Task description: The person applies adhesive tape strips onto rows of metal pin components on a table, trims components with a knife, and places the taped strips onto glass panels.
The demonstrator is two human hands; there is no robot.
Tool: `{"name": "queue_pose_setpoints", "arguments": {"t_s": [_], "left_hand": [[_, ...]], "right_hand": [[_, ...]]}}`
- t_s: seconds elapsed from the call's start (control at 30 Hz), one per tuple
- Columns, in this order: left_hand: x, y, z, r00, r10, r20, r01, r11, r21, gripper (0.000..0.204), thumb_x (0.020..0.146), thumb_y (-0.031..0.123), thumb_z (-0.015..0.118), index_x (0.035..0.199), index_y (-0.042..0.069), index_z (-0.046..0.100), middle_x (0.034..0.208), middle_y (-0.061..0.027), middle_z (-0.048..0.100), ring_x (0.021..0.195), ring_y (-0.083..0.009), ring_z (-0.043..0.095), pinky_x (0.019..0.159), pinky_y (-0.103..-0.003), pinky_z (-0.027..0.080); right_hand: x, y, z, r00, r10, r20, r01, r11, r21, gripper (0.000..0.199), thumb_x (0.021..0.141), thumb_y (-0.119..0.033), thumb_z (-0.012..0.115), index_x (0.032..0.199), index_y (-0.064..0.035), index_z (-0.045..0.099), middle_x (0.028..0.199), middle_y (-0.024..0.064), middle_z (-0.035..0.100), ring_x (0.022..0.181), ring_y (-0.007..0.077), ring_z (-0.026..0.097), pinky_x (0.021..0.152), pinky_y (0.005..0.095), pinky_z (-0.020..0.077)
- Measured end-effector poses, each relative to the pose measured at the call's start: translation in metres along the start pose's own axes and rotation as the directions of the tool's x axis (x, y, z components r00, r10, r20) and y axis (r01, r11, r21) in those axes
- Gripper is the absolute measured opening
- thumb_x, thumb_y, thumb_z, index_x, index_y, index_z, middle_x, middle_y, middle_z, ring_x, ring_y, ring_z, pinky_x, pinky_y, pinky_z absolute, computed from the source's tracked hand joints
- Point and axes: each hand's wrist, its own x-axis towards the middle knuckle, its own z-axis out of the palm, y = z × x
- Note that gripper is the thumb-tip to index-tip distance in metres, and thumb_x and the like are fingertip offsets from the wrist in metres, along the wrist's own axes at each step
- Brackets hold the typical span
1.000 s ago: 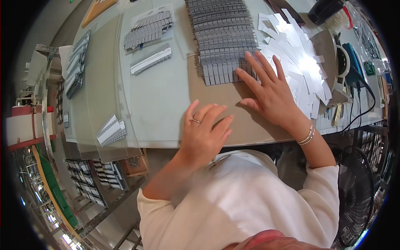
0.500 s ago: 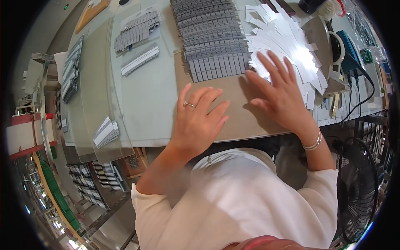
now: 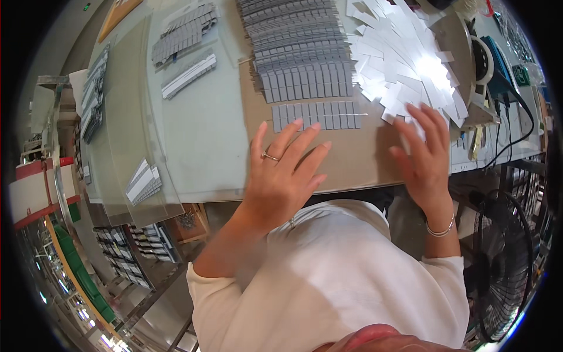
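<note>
A single strip of grey rectangular pieces (image 3: 337, 115) lies crosswise on the brown board (image 3: 352, 158), apart from the stacked rows. My left hand (image 3: 281, 167), with a ring on it, rests spread just below that strip, its fingertips at or near the strip's lower edge. Off to the right, my right hand (image 3: 425, 155) is open over the board's right side, fingers by the white strips (image 3: 393, 64). Nothing shows in either hand. Beyond the single strip, overlapping rows of grey strips (image 3: 299, 53) run away from me.
On the left of the table are a pile of grey strips (image 3: 185, 35), a short stack (image 3: 189, 74) and some fanned strips (image 3: 143, 182) on clear sheets. At right stand a grey device with a white ring (image 3: 484, 58), a black cable (image 3: 522, 135) and a black fan (image 3: 501, 264).
One grey strip now lies nearer me, separate from the rows. My right hand has moved right and slightly toward me; the left has stayed nearly in place.
</note>
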Motion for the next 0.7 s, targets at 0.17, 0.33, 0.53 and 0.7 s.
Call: {"name": "queue_pose_setpoints", "arguments": {"t_s": [0.17,0.33,0.53,0.7], "left_hand": [[-0.003,0.002,0.003,0.998,0.017,0.067,-0.02,0.999,0.043,0.059,0.074,0.022,0.077,0.128,0.006,0.061,0.141,-0.0101,0.053,0.136,-0.0329,0.043,0.111,-0.066,0.018],[-0.024,0.025,0.008,0.992,-0.026,0.121,0.017,0.998,0.067,0.056,0.074,0.026,0.078,0.124,0.006,0.062,0.138,-0.0112,0.055,0.135,-0.0341,0.044,0.11,-0.069,0.016],[-0.041,0.027,0.023,0.995,0.008,-0.099,-0.017,0.995,-0.098,0.048,0.077,0.017,0.075,0.122,0.009,0.061,0.133,-0.0106,0.057,0.125,-0.0331,0.051,0.113,-0.063,0.019],[-0.044,0.015,0.019,0.937,-0.081,-0.339,0.092,0.996,0.016,0.03,0.076,0.007,0.07,0.106,0.008,0.069,0.108,-0.0065,0.061,0.1,-0.0264,0.058,0.104,-0.051,0.034]], "right_hand": [[-0.043,0.001,-0.003,0.986,0.162,0.032,-0.153,0.971,-0.185,0.057,0.086,-0.035,0.067,0.134,-0.0066,0.054,0.145,0.0163,0.046,0.134,0.039,0.04,0.112,0.0545,0.0283],[-0.079,-0.008,0.003,0.992,0.122,-0.002,-0.122,0.99,-0.07,0.052,0.087,-0.032,0.068,0.131,-0.007,0.058,0.142,0.0144,0.05,0.133,0.0358,0.044,0.112,0.0536,0.03],[-0.082,0.001,-0.007,0.973,0.001,-0.231,-0.027,0.994,-0.107,0.025,0.074,0.001,0.071,0.098,-0.0051,0.074,0.095,0.0076,0.065,0.088,0.0278,0.059,0.081,0.0407,0.0474],[-0.069,0.033,-0.049,0.671,0.458,-0.583,-0.24,0.878,0.414,0.02,0.09,0.007,0.061,0.11,0.0112,0.063,0.087,0.0166,0.069,0.074,0.0191,0.065,0.069,0.0281,0.0537]]}}
